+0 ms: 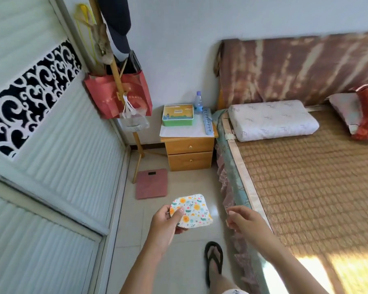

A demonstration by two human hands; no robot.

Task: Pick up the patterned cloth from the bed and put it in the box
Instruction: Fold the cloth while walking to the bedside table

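Observation:
My left hand [168,219] pinches a small folded patterned cloth [192,210], white with orange flowers, and holds it over the tiled floor beside the bed [306,187]. My right hand [244,219] hovers just to the right of the cloth, near the bed's edge, with loosely curled fingers and nothing in it. A green box [177,115] with a yellow illustrated lid, its lid on, stands on the wooden nightstand [189,153] ahead, between the bed and the wall.
A pink bathroom scale [151,183] lies on the floor before the nightstand. A coat stand [123,98] with a red bag [117,94] stands on the left by the wardrobe doors. A water bottle [198,102] and a blue rack flank the box. My sandalled foot [214,262] is below.

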